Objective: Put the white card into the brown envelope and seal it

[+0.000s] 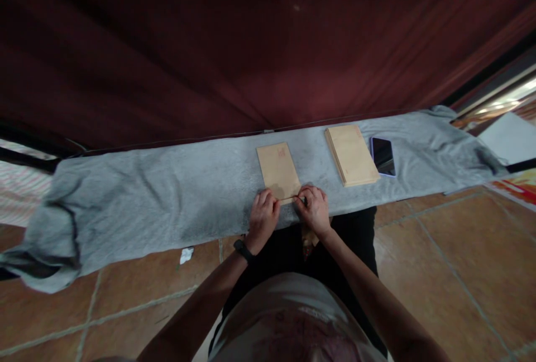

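Observation:
A brown paper envelope [278, 169] with small red print lies on the grey cloth, its near edge between my hands. My left hand [263, 214], with a dark band on the wrist, has its fingers closed on the near left corner. At the near right corner, my right hand [314, 208] pinches the same edge between thumb and fingers. That edge looks folded into a narrow strip. To the right lies a stack of similar envelopes [354, 155].
A phone [382, 156] in a purple case lies right of the stack. The grey cloth [167, 194] covers a long narrow surface against a dark red curtain [268, 43]. A crumpled white scrap [186, 255] is on the tiled floor.

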Demonstrator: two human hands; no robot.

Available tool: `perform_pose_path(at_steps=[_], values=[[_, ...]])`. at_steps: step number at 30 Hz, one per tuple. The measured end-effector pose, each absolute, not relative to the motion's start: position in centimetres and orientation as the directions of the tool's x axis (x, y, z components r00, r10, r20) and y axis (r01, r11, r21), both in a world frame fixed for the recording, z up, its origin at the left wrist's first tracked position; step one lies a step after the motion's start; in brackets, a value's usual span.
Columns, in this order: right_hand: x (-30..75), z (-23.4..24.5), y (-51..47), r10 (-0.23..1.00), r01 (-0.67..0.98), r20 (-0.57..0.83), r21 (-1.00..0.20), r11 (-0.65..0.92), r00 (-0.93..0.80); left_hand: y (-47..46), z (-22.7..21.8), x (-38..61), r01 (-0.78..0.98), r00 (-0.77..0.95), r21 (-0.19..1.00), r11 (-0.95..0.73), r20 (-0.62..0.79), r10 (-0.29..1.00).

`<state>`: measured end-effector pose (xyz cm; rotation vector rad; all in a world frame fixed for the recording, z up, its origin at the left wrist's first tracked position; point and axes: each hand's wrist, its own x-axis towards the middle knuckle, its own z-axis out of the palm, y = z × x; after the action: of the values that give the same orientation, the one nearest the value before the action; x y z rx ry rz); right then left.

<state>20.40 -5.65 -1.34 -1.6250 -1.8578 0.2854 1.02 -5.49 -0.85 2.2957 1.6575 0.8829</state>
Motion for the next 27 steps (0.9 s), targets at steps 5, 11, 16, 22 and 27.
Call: perform_pose_path(at_steps=[5,11,16,22,27], values=[[20.24,-1.24,-5.74,0.950,0.819,0.312,-0.544,0.184,-0.006,-5.47,-0.70,1.11,0.824,0.191,0.451,-0.343,0.349,0.917],[20.32,-1.42,-5.62,0.950,0.833,0.308,-0.536,0.137,0.043,-5.51,-0.47,1.14,0.843,0.156,0.451,-0.294,0.318,0.935],[20.28,-1.30,-5.62,0.951,0.838,0.304,-0.531,0.124,0.051,-5.51,-0.56,1.07,0.848,0.144,0.446,-0.286,0.325,0.935],[20.24,-1.54,-5.66,0.945,0.840,0.318,-0.529,0.115,0.071,-5.58,-0.57,0.99,0.849,0.138,0.457,-0.267,0.297,0.945],[20.40,-1.69,-5.54,0.945,0.844,0.317,-0.527,0.099,0.087,-5.55,-0.65,0.89,0.843,0.133,0.469,-0.263,0.291,0.947]])
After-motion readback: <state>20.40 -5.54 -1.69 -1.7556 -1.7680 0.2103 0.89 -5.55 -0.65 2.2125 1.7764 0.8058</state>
